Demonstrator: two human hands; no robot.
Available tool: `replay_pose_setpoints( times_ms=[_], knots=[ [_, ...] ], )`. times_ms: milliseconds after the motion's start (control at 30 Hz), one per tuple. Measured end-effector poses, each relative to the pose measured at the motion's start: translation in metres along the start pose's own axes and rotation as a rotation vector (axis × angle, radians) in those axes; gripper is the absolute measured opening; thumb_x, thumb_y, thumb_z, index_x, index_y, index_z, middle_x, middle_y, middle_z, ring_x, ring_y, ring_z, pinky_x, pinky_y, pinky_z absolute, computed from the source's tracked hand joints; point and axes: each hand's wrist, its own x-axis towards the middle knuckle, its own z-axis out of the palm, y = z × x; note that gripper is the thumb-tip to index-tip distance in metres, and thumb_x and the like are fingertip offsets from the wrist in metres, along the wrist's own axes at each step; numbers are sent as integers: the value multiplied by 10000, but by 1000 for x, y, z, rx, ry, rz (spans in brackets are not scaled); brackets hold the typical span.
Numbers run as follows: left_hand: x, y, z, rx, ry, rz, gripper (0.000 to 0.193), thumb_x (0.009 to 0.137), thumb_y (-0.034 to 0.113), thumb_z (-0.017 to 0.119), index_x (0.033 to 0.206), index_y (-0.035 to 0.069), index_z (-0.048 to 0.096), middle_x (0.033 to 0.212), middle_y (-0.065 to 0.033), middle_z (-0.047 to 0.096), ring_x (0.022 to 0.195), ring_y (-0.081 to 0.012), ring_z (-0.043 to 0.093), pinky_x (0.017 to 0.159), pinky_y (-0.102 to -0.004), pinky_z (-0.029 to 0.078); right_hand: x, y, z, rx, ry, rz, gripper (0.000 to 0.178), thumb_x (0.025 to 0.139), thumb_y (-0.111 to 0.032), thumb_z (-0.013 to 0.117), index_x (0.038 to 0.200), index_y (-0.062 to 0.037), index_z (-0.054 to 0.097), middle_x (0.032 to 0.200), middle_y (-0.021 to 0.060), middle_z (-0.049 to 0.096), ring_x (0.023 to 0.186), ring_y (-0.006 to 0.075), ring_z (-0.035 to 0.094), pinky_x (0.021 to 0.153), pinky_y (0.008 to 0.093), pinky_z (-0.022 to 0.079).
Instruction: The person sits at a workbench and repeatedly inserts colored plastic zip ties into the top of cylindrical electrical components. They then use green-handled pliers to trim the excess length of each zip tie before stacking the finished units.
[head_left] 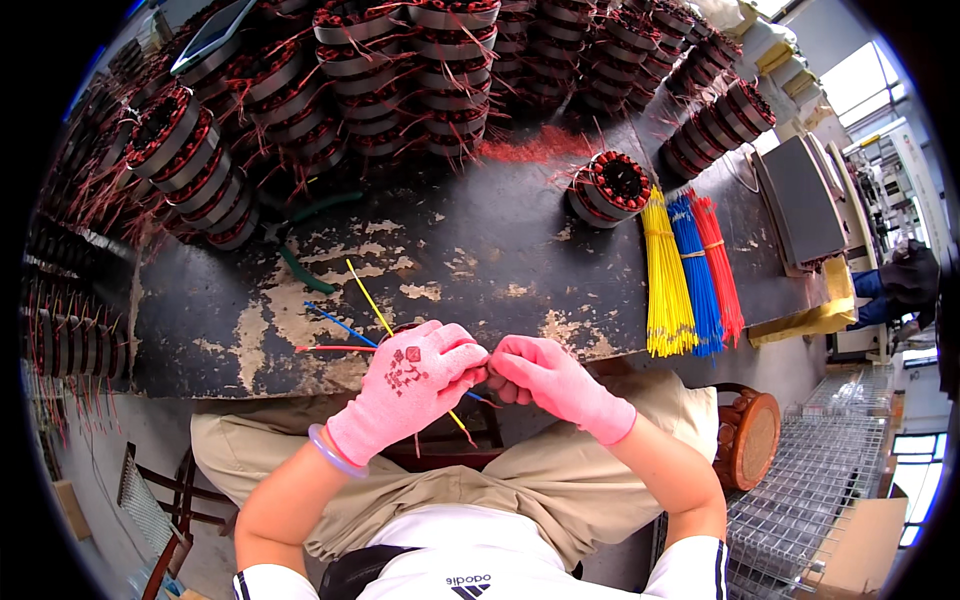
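Observation:
My left hand (405, 385), in a pink work glove, is closed around a few loose wires. A yellow wire (368, 295), a blue wire (340, 324) and a red wire (328, 348) stick out past its far side, and the yellow and blue ends come out below the fingers. Against its fingertips my right hand (552, 380), gloved in pink as well, is closed in a pinch. What lies between the right fingertips is hidden. Both hands are above my lap at the bench's near edge.
On the worn black bench (470, 290) lie green-handled pliers (303, 270). A motor stator (610, 190) stands near yellow (668, 280), blue (697, 270) and red (718, 265) wire bundles. Tall stator stacks (455, 80) fill the back and left. A round wooden stool (752, 440) is at right.

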Motion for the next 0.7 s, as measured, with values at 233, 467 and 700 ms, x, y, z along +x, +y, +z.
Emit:
replay_pose_setpoints(
  times_ms=[233, 467, 700],
  knots=[
    [-11, -2, -6, -19, -23, 46, 191, 765, 76, 781, 928, 113, 689, 898, -20, 680, 802, -258, 662, 702, -379, 546, -36, -14, 16, -262, 260, 53, 261, 1037, -258, 573, 964, -33, 684, 857, 17, 717, 727, 71, 639, 628, 250, 506],
    [-13, -7, -26, 16, 19, -88, 150, 788, 77, 764, 919, 104, 697, 870, -36, 664, 784, -260, 640, 683, -381, 522, -22, 24, 11, -1473, 470, -511, 262, 821, -275, 807, 1017, -128, 712, 916, 29, 701, 764, 218, 678, 664, 349, 532],
    [-13, -9, -22, 42, 25, -58, 153, 804, 101, 765, 940, 109, 695, 890, -29, 663, 795, -254, 637, 687, -381, 528, 21, 9, 23, -1537, 531, -937, 288, 845, -250, 728, 1093, -118, 664, 1030, 6, 674, 839, 156, 649, 694, 326, 515]
  ],
)
